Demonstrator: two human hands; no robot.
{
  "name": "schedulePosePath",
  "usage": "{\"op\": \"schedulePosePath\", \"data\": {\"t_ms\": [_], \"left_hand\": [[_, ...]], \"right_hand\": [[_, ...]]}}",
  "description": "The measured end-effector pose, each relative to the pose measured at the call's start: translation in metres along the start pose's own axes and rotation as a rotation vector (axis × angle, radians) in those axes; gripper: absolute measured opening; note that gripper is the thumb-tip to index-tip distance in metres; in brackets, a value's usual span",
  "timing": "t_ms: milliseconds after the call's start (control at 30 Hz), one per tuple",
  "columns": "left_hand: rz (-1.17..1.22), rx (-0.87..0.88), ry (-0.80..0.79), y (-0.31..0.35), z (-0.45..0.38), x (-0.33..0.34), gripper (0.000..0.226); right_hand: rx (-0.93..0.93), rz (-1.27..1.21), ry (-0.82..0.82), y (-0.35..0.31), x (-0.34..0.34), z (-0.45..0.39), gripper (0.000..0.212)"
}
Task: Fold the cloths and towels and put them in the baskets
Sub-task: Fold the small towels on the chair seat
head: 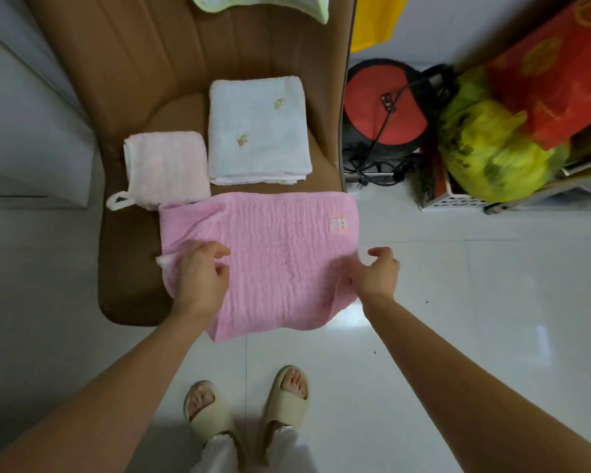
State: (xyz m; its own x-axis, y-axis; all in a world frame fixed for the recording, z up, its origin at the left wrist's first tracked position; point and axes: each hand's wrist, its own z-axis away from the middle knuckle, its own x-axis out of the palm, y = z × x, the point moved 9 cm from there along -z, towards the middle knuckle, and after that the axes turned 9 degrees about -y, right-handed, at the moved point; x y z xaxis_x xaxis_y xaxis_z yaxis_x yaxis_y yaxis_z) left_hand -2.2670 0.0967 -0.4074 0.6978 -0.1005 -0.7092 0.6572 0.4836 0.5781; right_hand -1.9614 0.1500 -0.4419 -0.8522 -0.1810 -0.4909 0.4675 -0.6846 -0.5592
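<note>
1. Left hand is curled onto the left edge of the pink towel, fingertips bent in against the cloth and the thumb side tucked under the hem, so it looks like a pinch on that edge.
2. Right hand mirrors it on the right edge, fingers hooked round the fabric, with one fingertip sticking up clear of it.
3. The towel itself lies across the front of the brown chair seat, its near part hanging past the seat lip over the floor (that overhang is what could slide off).
4. To do the fold well, I'd say: lift both edges level, carry them up to the far hem by the small label, match corners, then flatten with an open palm.
5. Beyond it, a folded white towel and a folded pale pink cloth sit side by side, just touching the pink one's far edge.
6. No basket is clearly in view yet.
</note>
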Motion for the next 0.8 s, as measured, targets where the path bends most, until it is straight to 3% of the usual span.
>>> {"op": "schedulePosePath", "data": {"t_ms": [100,200,267,333,400,533,633,733,800], "left_hand": [[-0.008,0.019,-0.04,0.013,-0.003,0.016,0.021],[-0.093,0.061,-0.065,0.022,-0.01,0.024,0.018],[-0.135,0.072,-0.094,0.027,-0.016,0.029,0.017],[-0.133,0.073,-0.112,0.029,-0.018,0.029,0.015],[-0.092,0.054,-0.087,0.027,-0.015,0.021,0.014],[-0.089,-0.009,0.183,0.009,0.003,-0.027,0.016],[-0.037,-0.238,0.329,-0.025,0.018,-0.059,0.029],[0.091,-0.472,0.239,-0.069,0.022,-0.058,0.042],[0.19,-0.521,0.134,-0.09,0.02,-0.048,0.038]], "right_hand": [[0.318,-0.172,-0.081,0.03,0.004,-0.003,0.053],[0.312,-0.217,-0.179,0.032,0.01,-0.007,0.026],[0.303,-0.207,-0.13,0.029,0.004,-0.006,0.024],[0.183,-0.185,-0.043,0.014,-0.006,-0.006,0.01],[-0.037,-0.141,-0.005,-0.015,-0.01,0.0,0.032],[-0.399,-0.13,-0.211,-0.074,0.025,0.042,0.032],[-0.534,-0.006,-0.35,-0.101,0.069,0.071,0.04],[-0.536,0.113,-0.438,-0.109,0.115,0.089,0.043],[-0.498,0.178,-0.466,-0.107,0.141,0.094,0.043]]}}
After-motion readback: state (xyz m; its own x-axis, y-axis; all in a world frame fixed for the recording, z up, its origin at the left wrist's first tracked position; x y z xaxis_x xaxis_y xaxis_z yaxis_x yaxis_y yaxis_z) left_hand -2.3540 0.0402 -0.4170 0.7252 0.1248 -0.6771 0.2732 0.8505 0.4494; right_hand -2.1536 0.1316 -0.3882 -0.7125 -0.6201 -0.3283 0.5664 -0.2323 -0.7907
